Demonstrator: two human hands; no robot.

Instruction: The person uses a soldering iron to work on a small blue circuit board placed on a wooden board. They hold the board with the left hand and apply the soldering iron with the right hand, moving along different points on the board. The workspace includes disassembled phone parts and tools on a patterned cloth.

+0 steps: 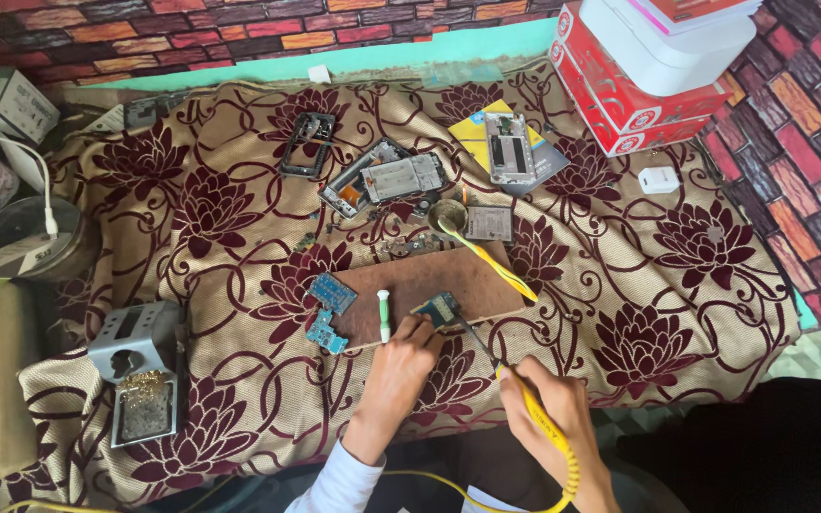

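My left hand presses a small blue circuit board down on a brown wooden board. My right hand grips a yellow-handled soldering iron, its dark tip reaching up to the held circuit board. A white and green pen-like tool lies on the wood just left of my left hand. Two more blue circuit boards rest at the wood's left edge.
Opened phone bodies and frames lie farther back on the maroon floral cloth. A round tin with yellow tweezers sits behind the wood. A metal iron stand is left, red and white boxes back right.
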